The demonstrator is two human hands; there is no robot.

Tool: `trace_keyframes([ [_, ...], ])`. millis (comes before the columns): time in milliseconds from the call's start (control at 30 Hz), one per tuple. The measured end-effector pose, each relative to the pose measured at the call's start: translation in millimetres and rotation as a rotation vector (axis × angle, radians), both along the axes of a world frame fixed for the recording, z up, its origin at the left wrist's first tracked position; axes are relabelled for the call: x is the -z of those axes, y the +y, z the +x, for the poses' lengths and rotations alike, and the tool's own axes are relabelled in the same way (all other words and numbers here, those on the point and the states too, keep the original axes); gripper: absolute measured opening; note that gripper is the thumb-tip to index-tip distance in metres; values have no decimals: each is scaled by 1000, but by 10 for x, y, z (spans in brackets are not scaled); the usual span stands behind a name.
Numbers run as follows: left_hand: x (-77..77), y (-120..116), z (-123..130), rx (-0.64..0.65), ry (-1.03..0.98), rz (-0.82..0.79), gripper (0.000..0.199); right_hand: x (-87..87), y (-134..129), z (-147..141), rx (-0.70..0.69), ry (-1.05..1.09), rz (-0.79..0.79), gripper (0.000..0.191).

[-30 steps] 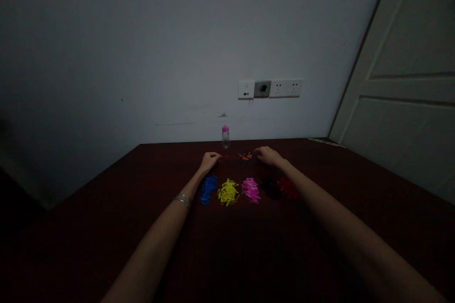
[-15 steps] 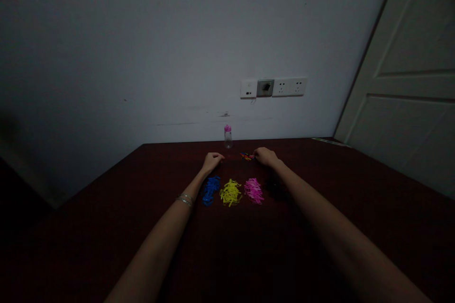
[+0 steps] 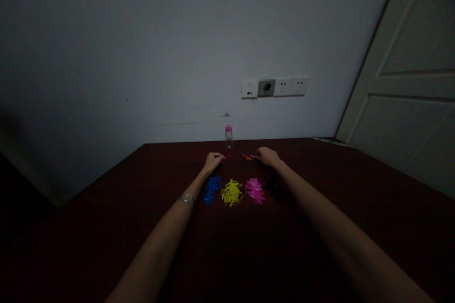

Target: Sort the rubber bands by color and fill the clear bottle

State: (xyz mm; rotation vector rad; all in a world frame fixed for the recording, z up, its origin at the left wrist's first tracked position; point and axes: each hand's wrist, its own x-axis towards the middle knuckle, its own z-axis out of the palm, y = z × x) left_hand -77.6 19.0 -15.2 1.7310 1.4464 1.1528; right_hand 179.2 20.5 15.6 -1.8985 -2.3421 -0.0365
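My left hand (image 3: 213,161) rests on the dark table left of the middle, its fingers curled and closed; anything in them is too small to make out. My right hand (image 3: 268,156) is at the right edge of a small mixed-colour heap of rubber bands (image 3: 247,156), fingers pinched together; what they grip is hidden. Nearer to me lie sorted piles in a row: blue rubber bands (image 3: 212,191), yellow rubber bands (image 3: 232,192), pink rubber bands (image 3: 255,191) and a black pile (image 3: 276,188), hard to see, beside my right forearm.
A clear bottle with a pink top (image 3: 229,137) stands upright behind the mixed heap, close to the wall. Wall sockets (image 3: 290,86) sit above the table's back edge. A pale panelled door (image 3: 408,85) is on the right. The light is dim.
The view has shifted very slightly. My right fingers have drawn a little away from the mixed heap; my left hand stays in nearly the same place.
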Motion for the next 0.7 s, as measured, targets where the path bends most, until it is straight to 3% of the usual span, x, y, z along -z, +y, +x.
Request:
trace_keyframes([
  [333, 14, 23, -4, 4, -1, 0, 18, 11, -30, 42, -2, 18, 35, 28],
  [700, 5, 15, 3, -9, 25, 16, 20, -43, 2, 327, -56, 297, 52, 22],
])
